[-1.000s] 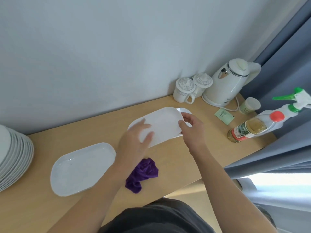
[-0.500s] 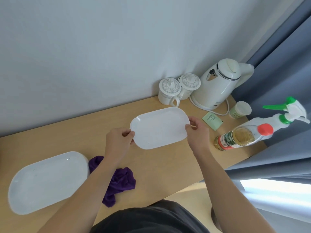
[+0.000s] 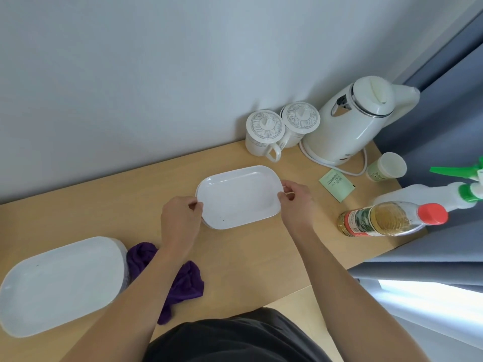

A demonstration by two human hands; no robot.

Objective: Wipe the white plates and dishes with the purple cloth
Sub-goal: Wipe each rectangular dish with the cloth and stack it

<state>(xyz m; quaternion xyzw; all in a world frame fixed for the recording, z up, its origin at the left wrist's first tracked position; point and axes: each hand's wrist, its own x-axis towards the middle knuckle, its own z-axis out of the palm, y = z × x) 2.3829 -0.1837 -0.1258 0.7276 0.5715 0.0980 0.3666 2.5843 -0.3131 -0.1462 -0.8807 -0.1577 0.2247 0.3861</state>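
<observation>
Two hands are busy here. The left hand (image 3: pixel 180 220) and the right hand (image 3: pixel 295 201) each take one short end of a white oblong dish (image 3: pixel 239 197) in the middle of the scene, fingers (image 3: pixel 286 190) and thumb pinching the rim on either side. A second rim seems to peek out under its near-left corner, though the view is too poor to say whether another dish lies beneath.

At the far left sits a stack of white oblong dishes (image 3: pixel 60 286). Layered edges show at its right end, too fine to count. One crumpled purple cloth (image 3: pixel 187 283) lies just beside that stack, partly under the left forearm, and neither hand holds it.

At the back right stand two white lidded ceramic mugs (image 3: pixel 264 131), one white plastic electric kettle (image 3: pixel 350 124), one pale paper cup (image 3: pixel 388 167) and one flat green sachet (image 3: pixel 337 184). Nearer the right end are one clear red-capped bottle of amber liquid (image 3: pixel 386 218) and one white spray bottle with a green trigger (image 3: pixel 428 195).

Everything rests on a light wooden worktop (image 3: pixel 91 205) set against a pale grey wall (image 3: pixel 156 74), with a grey-blue curtain (image 3: pixel 444 121) closing the right end. The worktop's front edge slants past the cloth and the person's dark top. A broad strip of wood runs between the dishes and the wall, and a smaller patch lies between the held dish and the front edge.
</observation>
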